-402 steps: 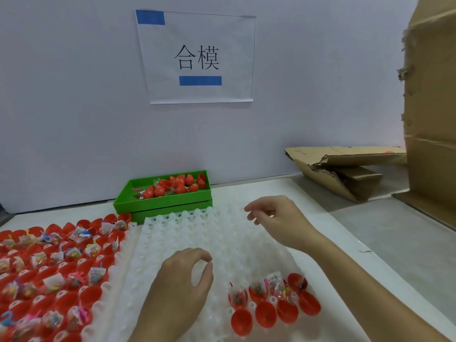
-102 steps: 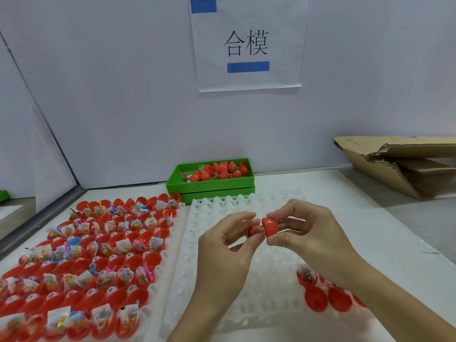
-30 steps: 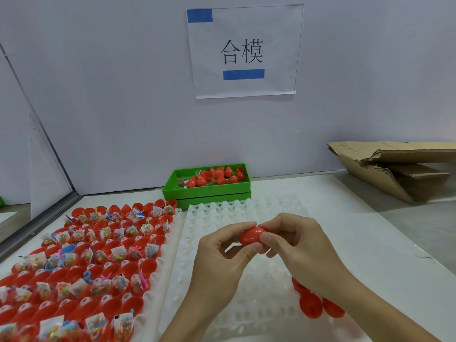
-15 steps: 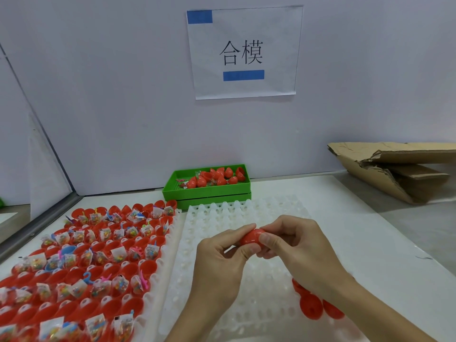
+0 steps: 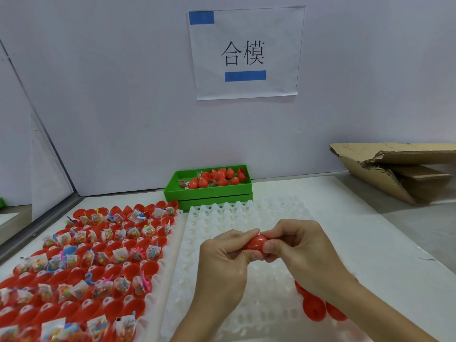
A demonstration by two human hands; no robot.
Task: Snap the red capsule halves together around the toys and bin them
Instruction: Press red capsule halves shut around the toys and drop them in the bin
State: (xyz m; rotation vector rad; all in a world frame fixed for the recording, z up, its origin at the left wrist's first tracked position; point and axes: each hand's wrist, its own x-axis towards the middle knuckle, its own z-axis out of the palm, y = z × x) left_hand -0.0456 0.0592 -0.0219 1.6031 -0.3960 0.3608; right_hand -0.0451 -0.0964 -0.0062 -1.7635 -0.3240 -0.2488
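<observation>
A red capsule (image 5: pixel 256 243) sits between both hands above the white tray (image 5: pixel 222 218). My left hand (image 5: pixel 222 262) pinches its left end with thumb and fingertips. My right hand (image 5: pixel 301 253) grips the right end, fingers curled over it. The two halves look pressed together; most of the capsule is hidden by fingers. A few open red halves (image 5: pixel 313 309) lie in the tray's near right corner, partly behind my right forearm. A green bin (image 5: pixel 209 193) at the back wall holds several red capsules.
A second tray (image 5: pixel 81 262) on the left is packed with red halves holding bagged toys. Flattened cardboard (image 5: pixel 394 174) lies at the back right. A paper sign (image 5: pixel 246 53) hangs on the wall. A partition edge (image 5: pixel 37 230) runs along the left.
Over the last second both hands have stayed on the capsule and pressed closer together. The head view has barely shifted.
</observation>
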